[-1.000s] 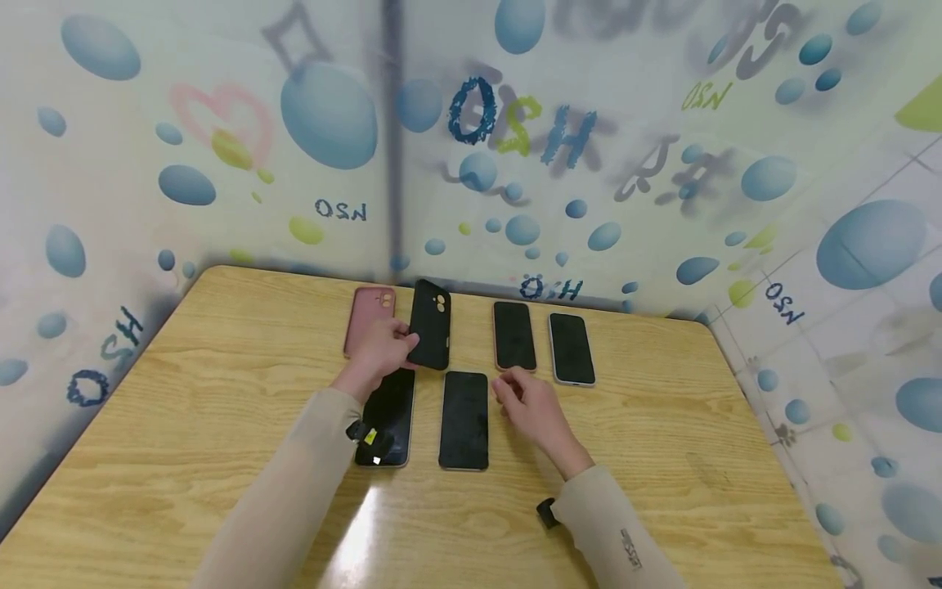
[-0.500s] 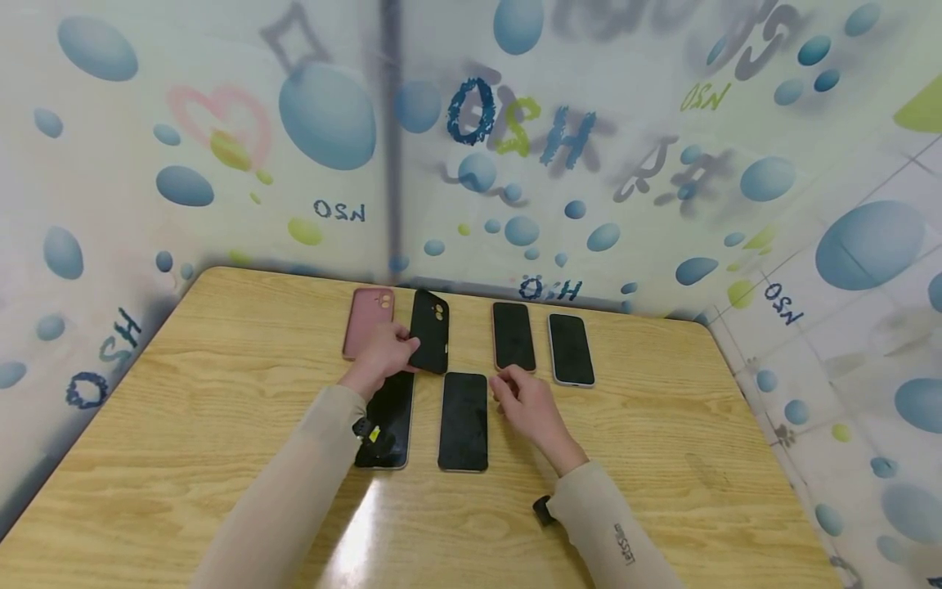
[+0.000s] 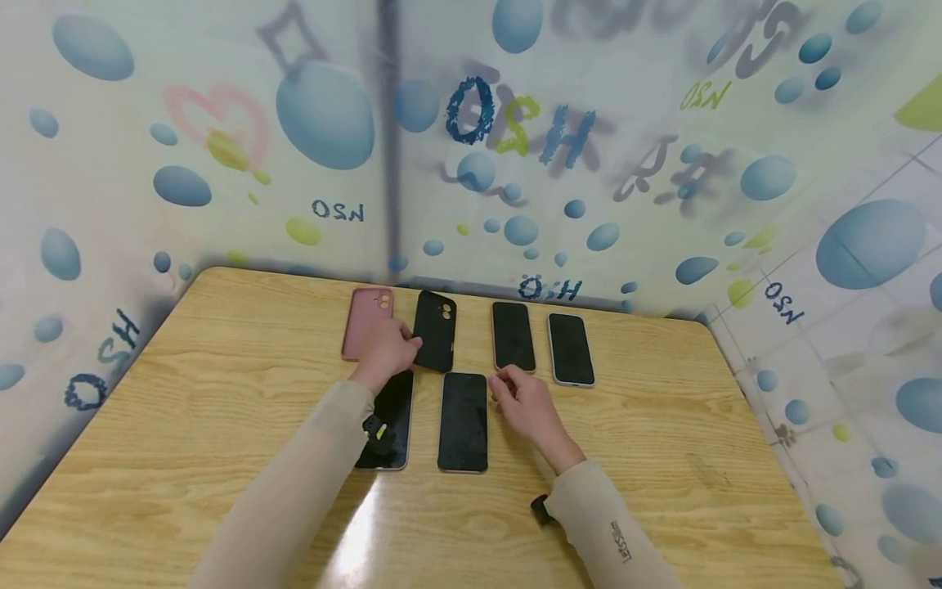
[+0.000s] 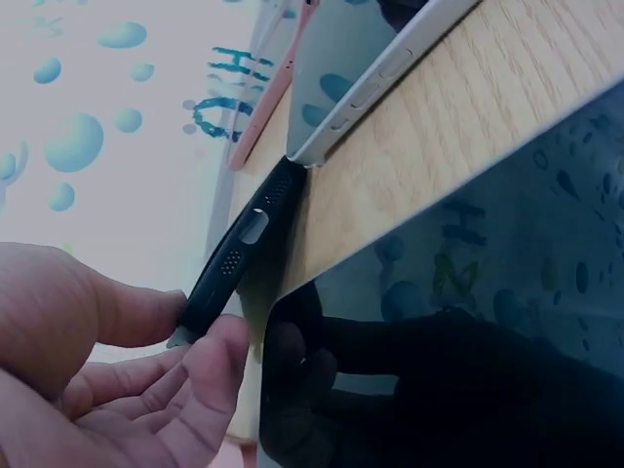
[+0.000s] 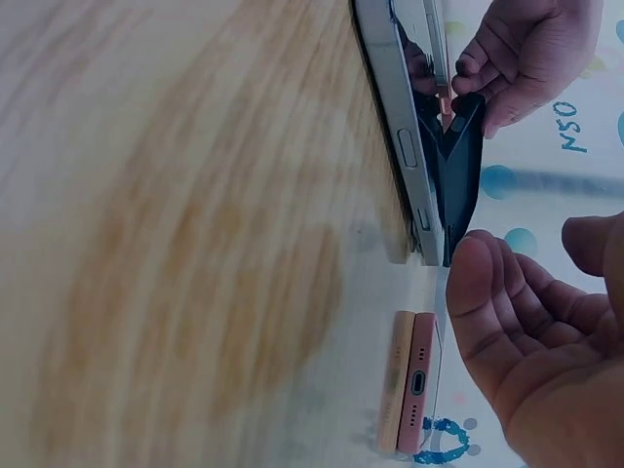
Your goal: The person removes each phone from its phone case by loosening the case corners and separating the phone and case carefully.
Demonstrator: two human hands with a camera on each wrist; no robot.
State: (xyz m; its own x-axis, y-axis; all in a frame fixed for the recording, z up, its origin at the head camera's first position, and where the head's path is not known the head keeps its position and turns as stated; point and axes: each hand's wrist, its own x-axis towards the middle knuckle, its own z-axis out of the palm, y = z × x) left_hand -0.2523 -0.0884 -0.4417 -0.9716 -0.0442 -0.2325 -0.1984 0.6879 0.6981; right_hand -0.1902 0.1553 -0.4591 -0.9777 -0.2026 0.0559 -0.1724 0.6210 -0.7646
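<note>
With thumb and fingertips my left hand [image 3: 386,352] pinches a black phone case [image 3: 436,331] by its near left edge. In the left wrist view the case [image 4: 226,255] stands tilted, its lower side with port cutout and speaker holes towards me. My right hand [image 3: 528,409], fingers loosely curled around nothing, hovers beside the upper right corner of a dark-screened phone [image 3: 464,421]. A second phone [image 3: 397,413] lies to its left, partly under my left wrist. Behind my left hand lies a pink phone case [image 3: 364,321], its lower part hidden.
Two more phones lie towards the back right, one pink-edged [image 3: 513,337] and one white-edged [image 3: 571,349]. All rest on a wooden table [image 3: 648,458]. A wall covering with blue drops [image 3: 327,114] rises along the table's back edge.
My left hand has lowered the black case towards the table and shifted it slightly right, its lean changing. The right hand has stayed almost still.
</note>
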